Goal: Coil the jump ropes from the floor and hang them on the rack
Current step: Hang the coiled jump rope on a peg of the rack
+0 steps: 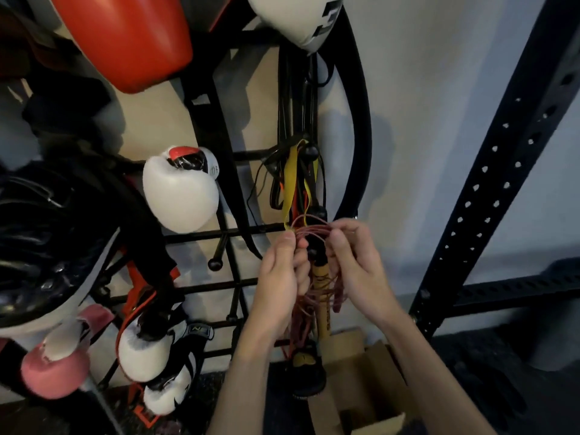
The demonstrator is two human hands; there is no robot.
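Both hands are raised in front of a black wire rack (201,236) fixed to a pale wall, and between them hangs a thin red jump rope (314,230) gathered into many loose loops. The left hand (281,271) has its fingers curled, with the thumb pinching the top of the bundle on its left side. The right hand (356,262) pinches the same bundle from the right, thumb and forefinger closed on the strands. The rest of the coil drops below the hands, falling across a tan handle (320,279) that hangs just behind it.

A black ball-tipped peg (311,253) of the rack sits between the two hands, right under the held loops — whether any loop rests on it cannot be told. Above, yellow bands (290,183) and black cords hang from higher pegs.

To the left, a white boxing glove (180,191) hangs on the rack, with a red pad (125,39) above it and a pink glove (53,368) low down. An open cardboard box (373,368) stands on the floor below the hands, and a black perforated upright (502,171) rises at the right.
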